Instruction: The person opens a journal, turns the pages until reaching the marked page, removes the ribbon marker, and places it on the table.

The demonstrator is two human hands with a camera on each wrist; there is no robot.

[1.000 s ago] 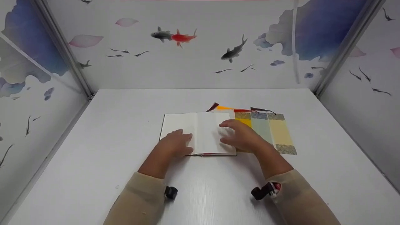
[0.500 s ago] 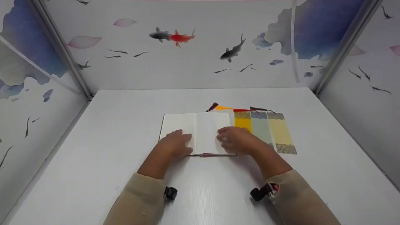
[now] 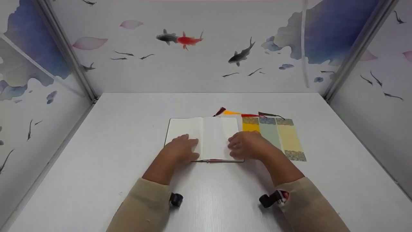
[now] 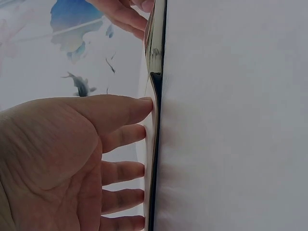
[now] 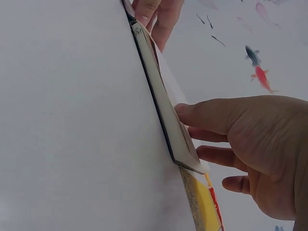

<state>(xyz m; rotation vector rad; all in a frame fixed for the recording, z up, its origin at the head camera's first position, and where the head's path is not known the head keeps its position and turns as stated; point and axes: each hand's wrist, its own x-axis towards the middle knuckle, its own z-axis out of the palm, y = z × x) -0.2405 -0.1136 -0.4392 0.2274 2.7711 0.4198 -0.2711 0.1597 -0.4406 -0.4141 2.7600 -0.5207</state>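
- One left hand (image 3: 182, 148): fingers spread, tips on the left page (image 3: 185, 126).
- Open notebook (image 3: 206, 138), on the table (image 3: 128, 135) between both hands. We judge springy pages could rise if the hands lift. Spine points away from us, toward the back wall (image 3: 199, 71); the spread's long axis looks left-to-right.
- Right hand (image 3: 250, 145): fingers apart, thumb touching the right page (image 3: 217, 138).
- Tasselled bookmarks (image 3: 291, 137) beside the notebook; a sideways brush of this hand could, we think, shift the yellow bookmark (image 3: 250, 126).

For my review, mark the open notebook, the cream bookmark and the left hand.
Open notebook (image 3: 212, 138): head view, page right of the fold.
Cream bookmark (image 3: 290, 137): head view, middle of the strip.
Left hand (image 4: 77, 151): left wrist view, palm.
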